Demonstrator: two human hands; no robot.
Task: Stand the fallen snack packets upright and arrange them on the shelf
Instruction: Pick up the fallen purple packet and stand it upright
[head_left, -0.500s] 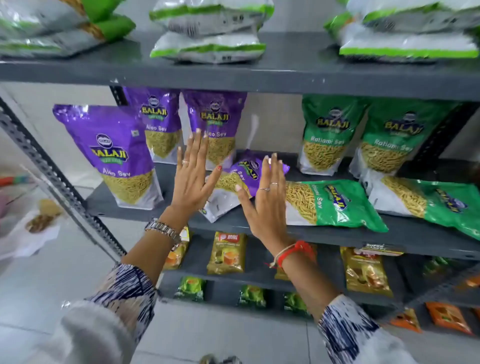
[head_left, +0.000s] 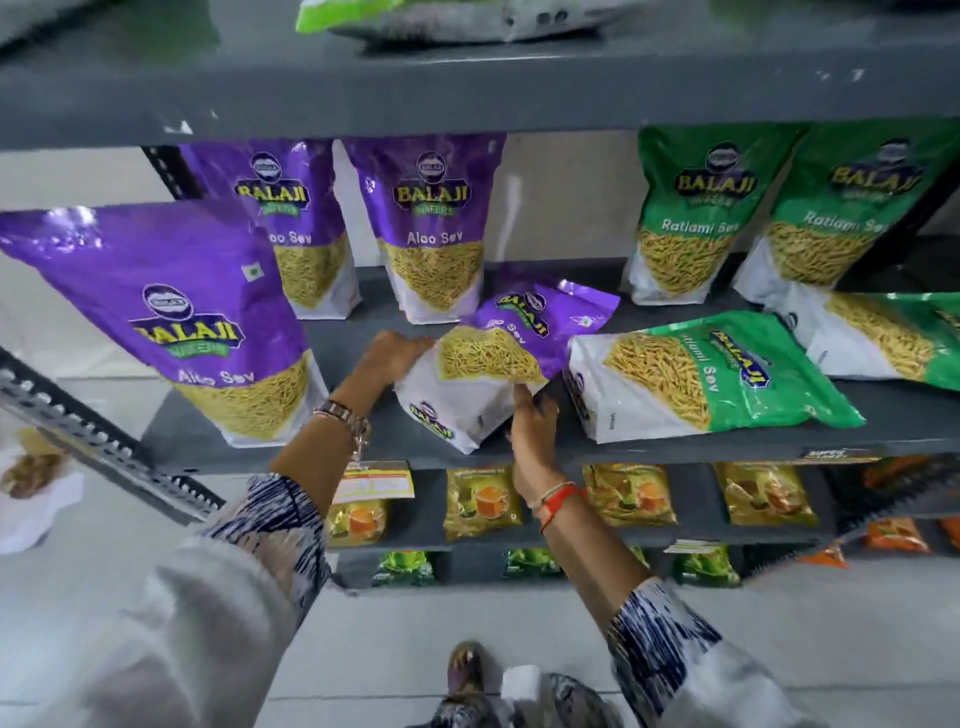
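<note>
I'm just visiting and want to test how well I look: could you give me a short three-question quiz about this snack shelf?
1. True or false: every purple Aloo Sev packet on the middle shelf stands upright.
2. How many green Ratlami Sev packets lie flat? A) none B) two C) four
3. Fill in: both hands grip the white ______ end of the fallen purple packet.

Key
1. False. The fallen purple packet lies tilted, while three others stand.
2. B. The near green packet and another at the right edge lie flat; two more stand behind.
3. Bottom. The left hand holds one side there and the right hand the other.
</note>
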